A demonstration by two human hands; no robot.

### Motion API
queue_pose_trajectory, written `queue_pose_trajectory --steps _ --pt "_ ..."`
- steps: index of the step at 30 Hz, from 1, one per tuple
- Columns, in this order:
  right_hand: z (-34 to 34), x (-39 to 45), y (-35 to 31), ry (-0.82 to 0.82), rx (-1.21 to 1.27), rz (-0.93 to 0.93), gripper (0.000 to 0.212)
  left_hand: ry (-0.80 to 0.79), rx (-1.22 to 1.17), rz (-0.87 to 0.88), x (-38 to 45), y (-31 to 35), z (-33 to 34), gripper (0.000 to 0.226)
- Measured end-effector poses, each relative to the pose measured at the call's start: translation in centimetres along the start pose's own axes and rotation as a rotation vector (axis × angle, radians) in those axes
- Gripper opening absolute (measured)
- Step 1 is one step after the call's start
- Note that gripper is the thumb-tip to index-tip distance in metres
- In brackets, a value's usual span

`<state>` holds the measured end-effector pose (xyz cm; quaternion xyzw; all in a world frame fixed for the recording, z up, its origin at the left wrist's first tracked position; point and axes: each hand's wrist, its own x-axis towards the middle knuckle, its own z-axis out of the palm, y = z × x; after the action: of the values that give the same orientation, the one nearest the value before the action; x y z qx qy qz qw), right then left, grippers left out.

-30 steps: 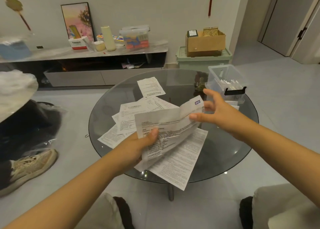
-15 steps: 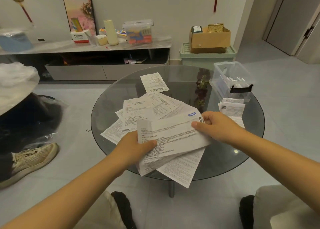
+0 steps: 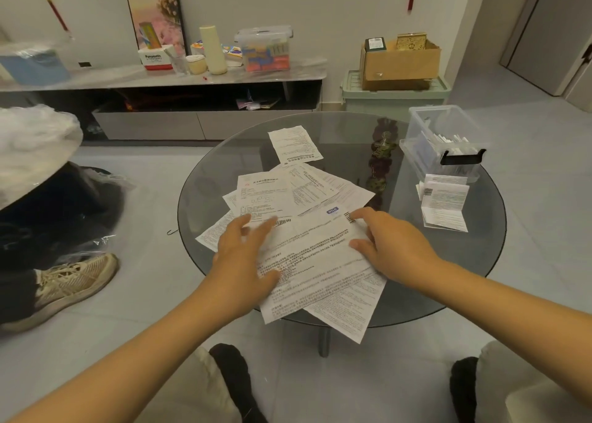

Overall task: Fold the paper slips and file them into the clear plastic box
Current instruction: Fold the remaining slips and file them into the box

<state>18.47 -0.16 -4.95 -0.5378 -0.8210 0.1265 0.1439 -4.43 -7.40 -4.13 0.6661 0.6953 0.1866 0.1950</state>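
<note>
Lowered since a moment ago, the printed leaflet (image 3: pixel 315 256) now lies flat on the glass table (image 3: pixel 474 262), near the clear plastic box (image 3: pixel 445 141); I press my left hand (image 3: pixel 243 256) and right hand (image 3: pixel 387 243) on it, fingers spread

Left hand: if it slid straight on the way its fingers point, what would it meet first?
The left hand lies flat on the big leaflet, fingers pointing up and right. Sliding on, it would probably first reach the loose slips piled beyond; depth is hard to judge.

Living room: TV cabinet (image 3: pixel 205 77), glass table (image 3: pixel 464 278)
</note>
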Motion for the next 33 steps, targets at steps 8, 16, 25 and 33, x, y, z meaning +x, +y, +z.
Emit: queue_pose_trajectory --steps 8,16,25,33 --pt "0.5 0.8 1.2 0.124 -0.253 -0.094 0.033 -0.420 0.211 0.369 -1.0 -0.4 -1.1 0.075" --pt "0.0 -0.4 0.6 0.058 -0.039 -0.326 0.017 -0.493 0.291 0.447 -0.5 -0.1 -1.0 0.067" --pt "-0.6 -3.7 -0.8 -0.259 0.034 -0.468 0.041 -0.480 0.251 0.436 -0.3 0.1 -1.1 0.045" --pt "-0.5 -4.5 -1.1 -0.187 0.012 -0.399 0.044 -0.409 0.052 0.409 0.0 1.7 -1.4 0.024"
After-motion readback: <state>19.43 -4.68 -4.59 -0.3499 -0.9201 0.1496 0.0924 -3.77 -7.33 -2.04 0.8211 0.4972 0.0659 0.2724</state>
